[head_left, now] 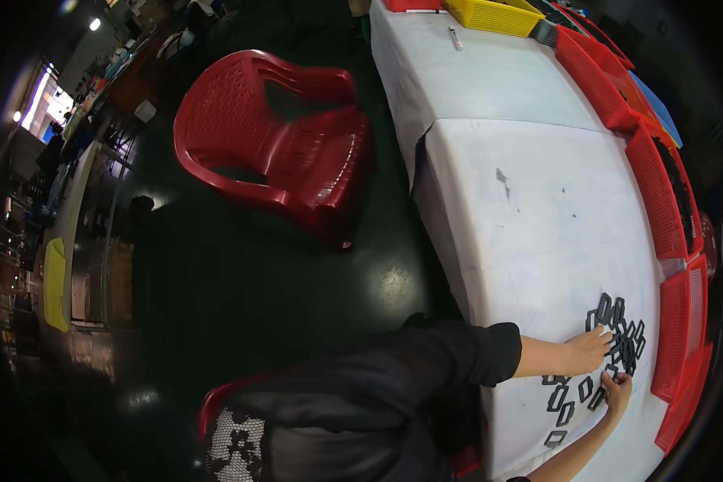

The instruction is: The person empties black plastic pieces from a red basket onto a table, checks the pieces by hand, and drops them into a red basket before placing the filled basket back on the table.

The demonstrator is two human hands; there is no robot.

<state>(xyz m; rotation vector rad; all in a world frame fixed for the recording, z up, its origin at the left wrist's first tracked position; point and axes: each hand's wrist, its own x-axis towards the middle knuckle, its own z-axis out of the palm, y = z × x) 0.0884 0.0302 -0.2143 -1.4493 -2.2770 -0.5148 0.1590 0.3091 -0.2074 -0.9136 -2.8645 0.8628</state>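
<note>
Many small black rectangular frames [565, 414] lie scattered and heaped on the white-covered table [554, 241] at the lower right. My left hand [590, 352] reaches over the heap from the left, its fingers somewhat apart and bent down among the frames. I see no frame clearly gripped in it. Just nearer, my right hand [617, 394] has its thumb and fingers closed at the edge of a black frame [611, 371] by the heap. The fingers partly cover that frame. Several loose frames lie to the left of and below my right hand.
Red plastic baskets [665, 193] line the table's right edge, some holding dark things. A yellow basket [494, 16] and a marker pen [455, 38] are at the far end. A red plastic armchair [273, 145] stands on the dark floor left of the table.
</note>
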